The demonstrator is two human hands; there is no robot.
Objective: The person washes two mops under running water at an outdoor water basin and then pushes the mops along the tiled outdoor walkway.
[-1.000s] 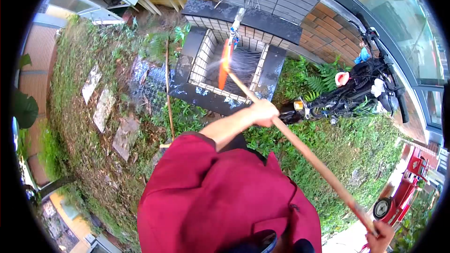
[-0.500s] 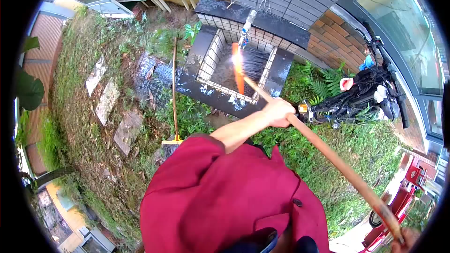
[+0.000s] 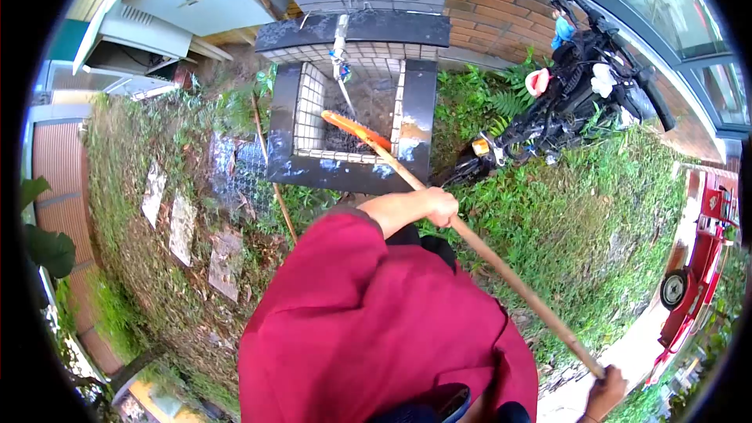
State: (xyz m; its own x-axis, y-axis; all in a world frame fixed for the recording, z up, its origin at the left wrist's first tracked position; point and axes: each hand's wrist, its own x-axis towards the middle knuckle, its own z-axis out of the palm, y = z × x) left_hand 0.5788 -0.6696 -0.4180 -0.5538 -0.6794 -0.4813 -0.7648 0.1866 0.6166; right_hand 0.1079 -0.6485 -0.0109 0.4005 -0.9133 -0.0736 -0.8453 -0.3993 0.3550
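Observation:
A broom with an orange head and a long wooden handle reaches into a tiled outdoor sink. My left hand is closed round the handle, in front of the sink. Farther down, near the handle's end, my right hand grips it at the lower right. The broom's dark bristles hang inside the basin, partly hidden by the orange head. Above them, a thin stream of water runs from the metal tap towards the head.
A second wooden handle leans left of the sink. A parked black two-wheeler stands to the right, close to the sink. Paving slabs lie in the grass at left. A red cart is at far right.
The broom head has turned from upright to slanting, its bristles now lower in the basin. My right hand has come up and inward. The view has shifted, too.

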